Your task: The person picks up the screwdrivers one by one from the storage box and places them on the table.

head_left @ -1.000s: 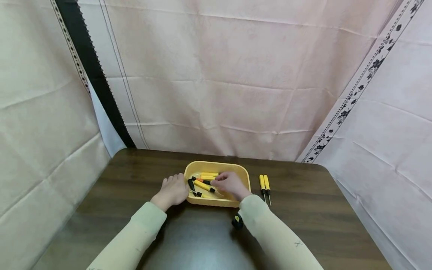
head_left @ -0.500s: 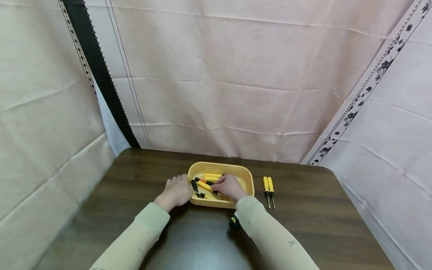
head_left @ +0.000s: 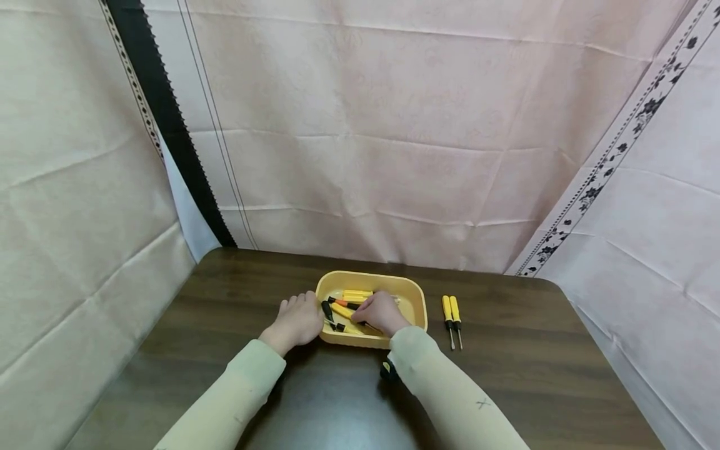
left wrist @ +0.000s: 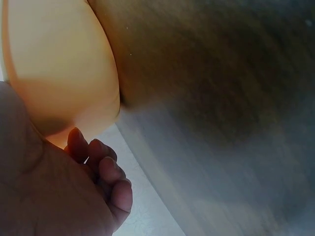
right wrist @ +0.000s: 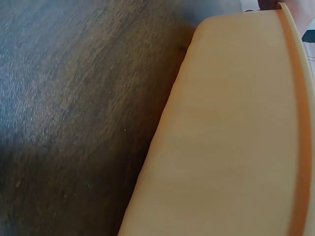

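A yellow tray point(head_left: 418, 303) holds several screwdrivers with yellow or black handles. At its left end, my left hand point(head_left: 297, 320) grips the rim; in the left wrist view its bent fingers point(left wrist: 112, 169) lie against the end of the tray point(left wrist: 64, 64). My right hand point(head_left: 382, 314) reaches inside over the near side and pinches a yellow-handled screwdriver point(head_left: 341, 311) near its black collar. Its fingertips partly hide that tool. The right wrist view is mostly the tray's outer wall point(right wrist: 231, 118), with my right hand out of frame.
Two yellow-and-black screwdrivers point(head_left: 452, 312) lie side by side on the brown table point(head_left: 506, 350), right of the tray. A small black object point(head_left: 387, 370) is beside the right cuff. Pale cloth point(head_left: 360, 137) hangs behind the table.
My right hand has lowered from over the screwdrivers onto the yellow-handled one. The tray and both hands sit slightly further right in the head view, as the whole scene has shifted.
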Tool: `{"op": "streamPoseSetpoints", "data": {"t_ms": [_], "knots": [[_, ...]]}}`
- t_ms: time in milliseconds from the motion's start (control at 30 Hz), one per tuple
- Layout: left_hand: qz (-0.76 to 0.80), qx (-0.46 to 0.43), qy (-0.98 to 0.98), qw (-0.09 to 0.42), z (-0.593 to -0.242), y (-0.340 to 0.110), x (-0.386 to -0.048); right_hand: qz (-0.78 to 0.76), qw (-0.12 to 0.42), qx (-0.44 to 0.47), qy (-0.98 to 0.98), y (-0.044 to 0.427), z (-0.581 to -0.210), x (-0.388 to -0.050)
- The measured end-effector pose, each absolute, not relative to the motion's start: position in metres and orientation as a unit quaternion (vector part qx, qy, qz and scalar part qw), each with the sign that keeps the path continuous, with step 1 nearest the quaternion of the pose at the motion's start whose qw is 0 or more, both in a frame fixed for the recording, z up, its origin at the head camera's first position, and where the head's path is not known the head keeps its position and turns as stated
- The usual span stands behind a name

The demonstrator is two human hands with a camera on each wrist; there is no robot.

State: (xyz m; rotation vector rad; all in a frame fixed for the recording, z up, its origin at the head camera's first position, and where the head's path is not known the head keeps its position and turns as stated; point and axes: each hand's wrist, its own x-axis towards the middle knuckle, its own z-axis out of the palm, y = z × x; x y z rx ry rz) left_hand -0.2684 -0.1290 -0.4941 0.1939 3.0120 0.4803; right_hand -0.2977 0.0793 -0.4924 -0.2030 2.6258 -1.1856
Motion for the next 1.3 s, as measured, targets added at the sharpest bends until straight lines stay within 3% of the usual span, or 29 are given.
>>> {"op": "streamPoseSetpoints", "data": {"t_ms": [767, 1300], "knots": [[0.173, 0.062, 0.982, 0.047, -0.496, -0.127, -0.267, -0.361, 0.137, -0.103, 0.917, 0.085, -0.494, -0.296], [0.176, 0.061, 0.981, 0.045, -0.495, -0.128, -0.268, -0.516, 0.128, -0.055, 0.845, 0.116, -0.463, -0.295]]}}
